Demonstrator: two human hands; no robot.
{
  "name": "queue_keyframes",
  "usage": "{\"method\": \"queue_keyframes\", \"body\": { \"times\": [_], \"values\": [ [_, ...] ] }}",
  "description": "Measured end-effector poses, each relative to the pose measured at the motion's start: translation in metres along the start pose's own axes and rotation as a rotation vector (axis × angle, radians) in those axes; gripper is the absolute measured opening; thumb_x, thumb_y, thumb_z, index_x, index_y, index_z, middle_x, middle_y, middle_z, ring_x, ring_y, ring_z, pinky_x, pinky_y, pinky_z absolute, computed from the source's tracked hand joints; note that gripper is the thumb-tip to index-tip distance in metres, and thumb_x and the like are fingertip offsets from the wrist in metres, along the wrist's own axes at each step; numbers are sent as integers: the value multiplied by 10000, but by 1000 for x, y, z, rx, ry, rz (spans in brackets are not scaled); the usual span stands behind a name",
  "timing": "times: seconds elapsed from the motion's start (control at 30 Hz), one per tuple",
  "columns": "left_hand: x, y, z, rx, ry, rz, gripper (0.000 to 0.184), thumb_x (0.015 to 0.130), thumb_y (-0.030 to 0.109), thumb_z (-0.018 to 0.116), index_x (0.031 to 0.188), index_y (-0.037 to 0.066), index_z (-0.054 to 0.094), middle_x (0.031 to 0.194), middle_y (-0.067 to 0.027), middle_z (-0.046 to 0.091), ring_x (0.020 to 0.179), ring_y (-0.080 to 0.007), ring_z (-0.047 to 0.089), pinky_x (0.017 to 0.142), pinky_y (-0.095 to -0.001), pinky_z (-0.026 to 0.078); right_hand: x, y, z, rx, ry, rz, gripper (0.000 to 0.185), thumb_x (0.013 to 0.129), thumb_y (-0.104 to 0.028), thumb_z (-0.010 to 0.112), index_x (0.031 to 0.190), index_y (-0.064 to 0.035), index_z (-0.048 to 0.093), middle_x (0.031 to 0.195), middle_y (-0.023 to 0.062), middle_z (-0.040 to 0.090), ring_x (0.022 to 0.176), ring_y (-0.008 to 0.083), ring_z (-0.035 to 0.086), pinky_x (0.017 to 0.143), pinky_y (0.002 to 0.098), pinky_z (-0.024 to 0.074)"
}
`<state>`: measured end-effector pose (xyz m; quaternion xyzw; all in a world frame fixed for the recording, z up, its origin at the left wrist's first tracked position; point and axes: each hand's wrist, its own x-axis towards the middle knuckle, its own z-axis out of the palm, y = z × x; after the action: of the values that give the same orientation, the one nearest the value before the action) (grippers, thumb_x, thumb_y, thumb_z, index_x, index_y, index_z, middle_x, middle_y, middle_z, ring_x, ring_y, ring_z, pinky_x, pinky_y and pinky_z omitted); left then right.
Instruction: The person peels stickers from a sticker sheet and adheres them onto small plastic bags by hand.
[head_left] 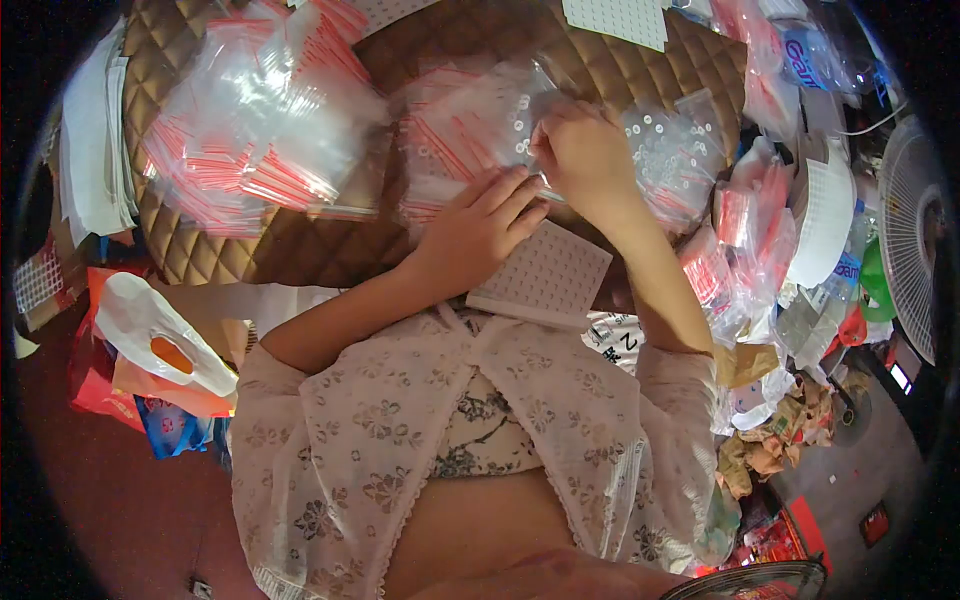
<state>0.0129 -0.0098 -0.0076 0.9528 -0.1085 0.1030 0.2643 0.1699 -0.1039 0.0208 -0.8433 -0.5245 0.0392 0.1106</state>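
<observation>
My left hand (pixel 487 225) lies spread over the lower edge of a pile of clear zip bags with red stripes (pixel 440 130). My right hand (pixel 583 150) is bent with its fingers drawn together at the right side of that pile; what they hold, if anything, is hidden. Small white rings (pixel 522 125) show inside a clear bag just left of my right hand. To its right lies a clear bag of many small white rings (pixel 672 150). A sheet with rows of small printed marks (pixel 545 270) is below my hands.
A large heap of red-striped clear bags (pixel 265 120) covers the left of the quilted brown surface (pixel 290 245). More printed sheets (pixel 620 18) lie at the far edge. Packed bags (pixel 745 225) and a fan (pixel 912 240) stand right; a white carrier bag (pixel 160 335) is left.
</observation>
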Motion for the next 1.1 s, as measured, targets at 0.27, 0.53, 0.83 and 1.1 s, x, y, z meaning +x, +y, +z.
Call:
{"method": "queue_keyframes", "body": {
  "times": [0.27,0.53,0.83,1.1],
  "values": [
    [10,-24,-29,98,-59,-45,348,795,134,536,1135,82,588,1237,-119,538,1221,-280,452,1043,-449,335,-3,7,-5,134,-101,127,44,675,-85,636,710,-103,618,724,44,615,786,249,603,769,370,425],
    [14,-31,-22,160,33,15,284,767,126,528,1039,97,606,1203,-72,546,1194,-232,462,1046,-451,310,-6,12,-1,165,-52,64,62,669,-50,641,698,-98,617,700,44,615,763,253,601,747,372,430],
    [25,-29,-12,147,-82,11,237,794,156,528,1011,103,608,1226,-50,532,1196,-221,461,1047,-480,302,-23,13,-10,177,34,-71,69,722,-80,642,768,-96,594,805,56,579,842,256,555,762,393,410],
    [26,-26,-11,194,-17,22,226,774,139,514,976,101,606,1123,-84,573,1117,-232,497,968,-442,352,-15,17,-6,168,10,43,119,698,-125,687,746,-89,584,799,76,580,834,269,567,738,395,414]
  ]
}}
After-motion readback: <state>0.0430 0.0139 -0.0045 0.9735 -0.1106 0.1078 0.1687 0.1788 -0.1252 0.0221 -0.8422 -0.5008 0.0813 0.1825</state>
